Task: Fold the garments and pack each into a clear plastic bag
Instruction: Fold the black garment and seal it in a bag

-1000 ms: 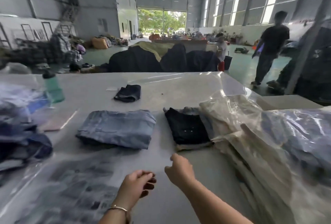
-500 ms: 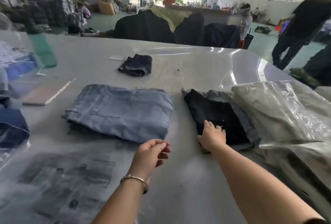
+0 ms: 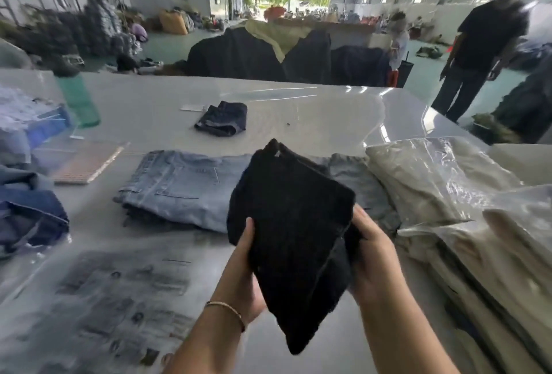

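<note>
Black folded garment (image 3: 294, 239) is held clear of the table (image 3: 155, 98), tilted, one corner pointing down toward the viewer. Left hand (image 3: 243, 272) grasps its left edge from below, thumb laid up over the top face, wrist bearing a thin bracelet (image 3: 227, 309). Right hand (image 3: 372, 249) grasps the right edge, fingers curled under the cloth, thumb on the outer side. Both forearms rise from the bottom of the frame and converge on the garment.

Light blue jeans (image 3: 185, 185) lie folded flat on the table behind the garment, to the left. Grey jeans (image 3: 363, 185) lie folded just behind the right hand, partly hidden by the garment. Small dark denim piece (image 3: 222, 118) sits farther back, well apart. Bagged beige garments (image 3: 442, 191) are stacked at the right, their plastic creased and shiny. Green bottle (image 3: 79, 101) stands at the far left. Clear bag (image 3: 98, 299) with printed marks lies flat at the near left.
</note>
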### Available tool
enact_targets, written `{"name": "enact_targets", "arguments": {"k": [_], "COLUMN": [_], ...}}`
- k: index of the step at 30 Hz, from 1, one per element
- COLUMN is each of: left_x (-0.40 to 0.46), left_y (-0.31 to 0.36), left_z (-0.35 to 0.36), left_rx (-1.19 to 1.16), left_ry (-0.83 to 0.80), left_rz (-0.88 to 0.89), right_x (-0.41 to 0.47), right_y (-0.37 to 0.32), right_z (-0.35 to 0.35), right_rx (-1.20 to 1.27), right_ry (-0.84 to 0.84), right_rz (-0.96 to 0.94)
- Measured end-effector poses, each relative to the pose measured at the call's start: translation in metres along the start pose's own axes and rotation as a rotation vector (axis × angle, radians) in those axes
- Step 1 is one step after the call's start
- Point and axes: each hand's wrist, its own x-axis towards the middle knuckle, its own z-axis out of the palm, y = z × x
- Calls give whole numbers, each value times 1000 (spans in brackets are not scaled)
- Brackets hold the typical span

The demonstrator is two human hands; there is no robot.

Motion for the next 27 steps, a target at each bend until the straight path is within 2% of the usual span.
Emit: {"name": "enact_targets", "arguments": {"k": [2, 5, 7, 9, 10, 12, 13, 15, 16, 17, 18, 19, 20, 21, 23, 27], "left_x": [-39, -105, -151, -199, -222, -258, -271, -292, -301, -309, -314, -314, -313, -311, -307, -302], "left_y": [-1, 6, 9, 9, 6, -6, -16, -43, -63, -85, -109, -133, -156, -174, -188, -164], "left_z": [0, -8, -17, -28, -34, -54, -66, -89, -96, -98, -98, -98, -98, -99, -98, -90], "left_rx": [-61, 42, 144, 237, 274, 401, 585, 1191, 1452, 1635, 1779, 1904, 2026, 2132, 2244, 2170], "left_ry": [37, 117, 161, 236, 273, 424, 574, 952, 989, 860, 631, 390, 218, 137, 156, 175], "left_rz": [78, 236, 335, 380, 391, 401, 406, 381, 413, 409, 346, 250, 132, 44, 41, 126], "right_x": [-40, -91, -126, -165, -183, -214, -227, -253, -264, -273, -280, -286, -291, -295, -301, -316], "right_y": [11, 17, 18, 26, 35, 64, 81, 110, 121, 129, 134, 136, 138, 139, 142, 150], "right_z": [3, 4, 3, 1, -1, -12, -19, -33, -40, -47, -53, -58, -60, -62, -63, -55], "right_rx": [25, -98, -187, -201, -228, -368, -476, -640, -651, -623, -569, -506, -439, -385, -333, -299], "right_ry": [7, 29, -73, -171, -175, -68, 21, 178, 222, 243, 251, 255, 261, 275, 286, 151], "right_rz": [103, 106, 69, 117, 159, 201, 208, 273, 333, 369, 395, 413, 429, 440, 453, 443]}}
